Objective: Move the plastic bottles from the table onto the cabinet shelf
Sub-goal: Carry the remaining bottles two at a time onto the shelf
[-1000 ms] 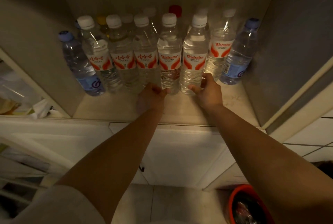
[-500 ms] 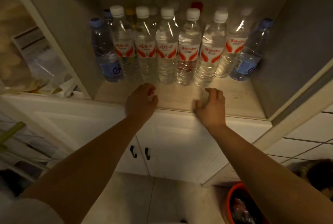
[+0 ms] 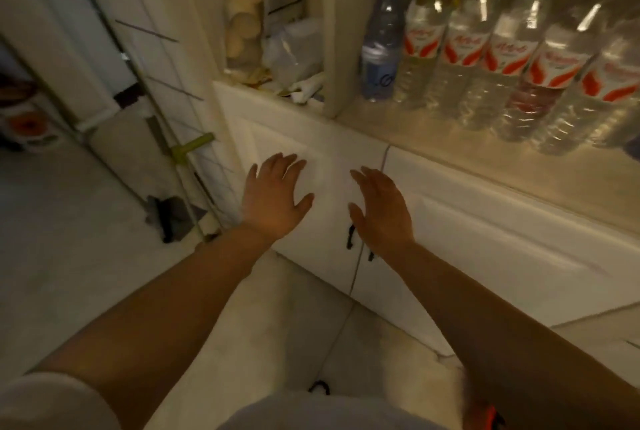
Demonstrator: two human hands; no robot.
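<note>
Several clear plastic bottles with red-and-white labels (image 3: 509,59) stand in a row on the cabinet shelf (image 3: 433,142) at the upper right. A blue-labelled bottle (image 3: 381,45) ends the row on the left. My left hand (image 3: 273,197) and my right hand (image 3: 379,211) hover side by side in front of the white lower cabinet doors, below the shelf. Both hands hold nothing, fingers spread, palms down. The table is out of view.
The white cabinet doors (image 3: 450,239) have small dark handles (image 3: 350,237) partly behind my right wrist. The shelf compartment to the left holds bags and packets (image 3: 277,45). A wire rack (image 3: 166,90) stands at the left on the tiled floor.
Both hands let go of bottles on the shelf, pulled back and down, and opened. The view swung left and down, so the bottles now sit at the upper right.
</note>
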